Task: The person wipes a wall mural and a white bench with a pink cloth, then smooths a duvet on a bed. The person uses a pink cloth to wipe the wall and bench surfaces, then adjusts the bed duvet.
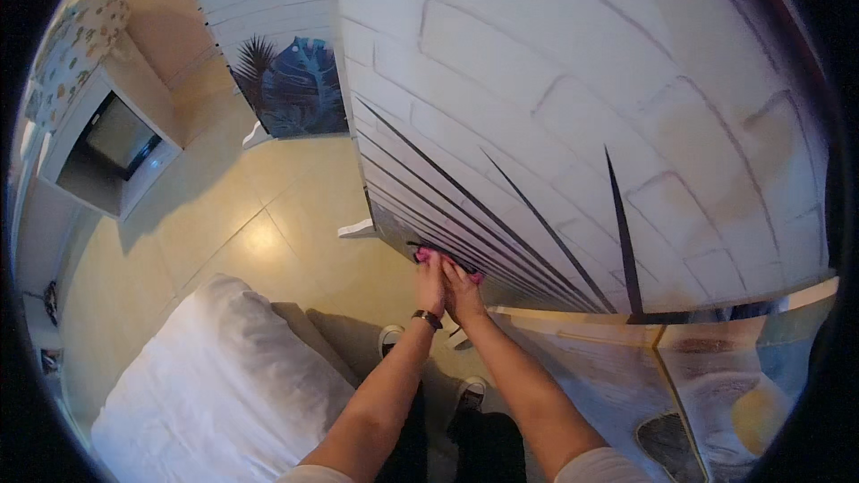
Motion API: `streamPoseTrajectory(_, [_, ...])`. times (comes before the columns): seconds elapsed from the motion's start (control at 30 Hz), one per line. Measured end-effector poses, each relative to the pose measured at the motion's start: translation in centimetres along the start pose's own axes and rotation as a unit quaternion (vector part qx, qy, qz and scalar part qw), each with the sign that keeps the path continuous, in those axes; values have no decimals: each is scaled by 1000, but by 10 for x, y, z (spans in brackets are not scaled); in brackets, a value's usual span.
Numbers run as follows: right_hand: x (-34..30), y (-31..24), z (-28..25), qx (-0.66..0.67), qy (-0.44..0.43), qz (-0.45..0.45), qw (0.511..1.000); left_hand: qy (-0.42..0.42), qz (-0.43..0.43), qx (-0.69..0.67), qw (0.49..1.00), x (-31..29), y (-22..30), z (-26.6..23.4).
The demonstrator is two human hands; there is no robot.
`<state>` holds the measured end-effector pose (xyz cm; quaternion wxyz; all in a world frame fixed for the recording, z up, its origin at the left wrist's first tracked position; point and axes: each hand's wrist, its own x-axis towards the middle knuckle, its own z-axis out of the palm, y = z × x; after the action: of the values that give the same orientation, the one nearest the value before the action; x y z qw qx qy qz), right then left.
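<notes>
Both arms reach forward and down, and the hands meet side by side at the lower part of a white folding screen painted with brick outlines and dark pointed leaves. My left hand, with a dark band on its wrist, is closed on a small pink-and-black thing that looks soft. Close against it, my right hand is closed on the same thing, whose pink edge also shows beyond its fingers. Most of it is hidden by the hands, so its exact kind is unclear. It is at or very near the screen's surface.
A white foot juts from the screen's base. Another panel with blue leaves stands farther back. White bedding lies at left, beyond it a white cabinet on tiled floor. A painted panel is at lower right.
</notes>
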<state>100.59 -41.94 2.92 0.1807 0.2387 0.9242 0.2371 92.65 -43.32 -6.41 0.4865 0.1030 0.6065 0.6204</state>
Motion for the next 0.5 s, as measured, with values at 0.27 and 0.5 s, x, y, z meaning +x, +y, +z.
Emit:
streamPoseTrajectory(0.27, [-79, 23, -14, 409, 230, 243, 849, -62, 34, 130, 989, -104, 79, 59])
streamPoseTrajectory(0.5, [-86, 53, -64, 241, 444, 318, 802, -60, 199, -77, 975, -160, 121, 76])
